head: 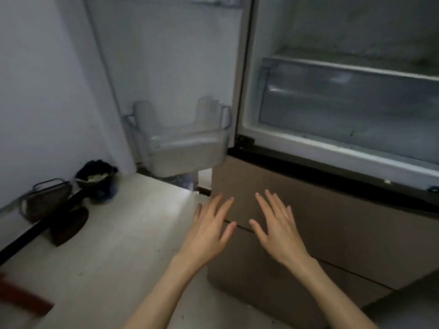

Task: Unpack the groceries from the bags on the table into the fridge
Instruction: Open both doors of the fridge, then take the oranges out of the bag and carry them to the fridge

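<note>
The fridge (332,143) stands open in front of me, its door (166,67) swung to the left. A clear door bin (187,141) on the door holds nothing that I can see. Inside, a clear drawer (344,103) sits under a glass shelf. My left hand (209,224) and my right hand (278,224) are held out side by side, palms down, fingers spread, in front of the brown lower drawers (332,222). Neither hand holds anything. No grocery bags or table are in view.
On the pale floor (118,233) at the left, against the wall, stand a dark bin with a bag (96,179), a dustpan (45,200) and a dark flat object (69,226). A reddish-brown edge (21,298) shows at the lower left.
</note>
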Action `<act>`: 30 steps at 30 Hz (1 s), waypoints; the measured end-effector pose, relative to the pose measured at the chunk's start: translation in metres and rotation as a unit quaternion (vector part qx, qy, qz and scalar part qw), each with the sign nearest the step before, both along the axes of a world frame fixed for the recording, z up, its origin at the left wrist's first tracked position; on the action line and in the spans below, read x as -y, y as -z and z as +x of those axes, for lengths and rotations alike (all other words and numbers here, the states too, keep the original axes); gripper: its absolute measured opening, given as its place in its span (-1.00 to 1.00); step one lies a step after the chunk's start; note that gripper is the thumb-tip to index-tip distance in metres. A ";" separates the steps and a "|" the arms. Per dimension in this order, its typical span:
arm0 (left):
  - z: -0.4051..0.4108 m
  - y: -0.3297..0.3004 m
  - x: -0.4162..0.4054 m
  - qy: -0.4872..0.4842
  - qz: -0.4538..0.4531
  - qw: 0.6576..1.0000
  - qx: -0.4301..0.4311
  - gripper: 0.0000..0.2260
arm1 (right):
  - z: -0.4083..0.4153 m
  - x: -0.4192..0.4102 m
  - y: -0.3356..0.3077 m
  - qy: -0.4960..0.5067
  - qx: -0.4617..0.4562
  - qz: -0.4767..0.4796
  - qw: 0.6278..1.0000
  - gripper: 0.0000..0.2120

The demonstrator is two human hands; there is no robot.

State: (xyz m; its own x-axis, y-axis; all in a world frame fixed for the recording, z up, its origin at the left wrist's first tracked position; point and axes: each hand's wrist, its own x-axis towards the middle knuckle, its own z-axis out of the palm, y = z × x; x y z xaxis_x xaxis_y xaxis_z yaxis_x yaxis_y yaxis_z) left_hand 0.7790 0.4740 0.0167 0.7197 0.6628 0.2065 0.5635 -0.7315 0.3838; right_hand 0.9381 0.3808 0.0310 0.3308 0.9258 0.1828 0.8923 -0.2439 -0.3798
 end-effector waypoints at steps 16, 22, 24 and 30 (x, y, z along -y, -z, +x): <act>-0.398 0.034 0.011 -0.337 -0.080 0.937 -0.050 -0.38 | -0.358 -0.094 0.031 -0.294 -0.002 -0.077 0.953 -0.34; -0.486 0.032 -0.020 -0.418 -0.101 0.902 -0.038 -0.51 | -0.454 -0.161 0.030 -0.367 0.006 -0.070 0.928 -0.36; -0.513 0.033 -0.038 -0.437 -0.112 0.892 -0.035 -0.52 | -0.482 -0.189 0.032 -0.385 0.002 -0.068 0.921 -0.36; -0.591 0.029 -0.111 -0.478 -0.112 0.871 -0.033 -0.52 | -0.556 -0.280 0.032 -0.422 -0.001 -0.052 0.905 -0.38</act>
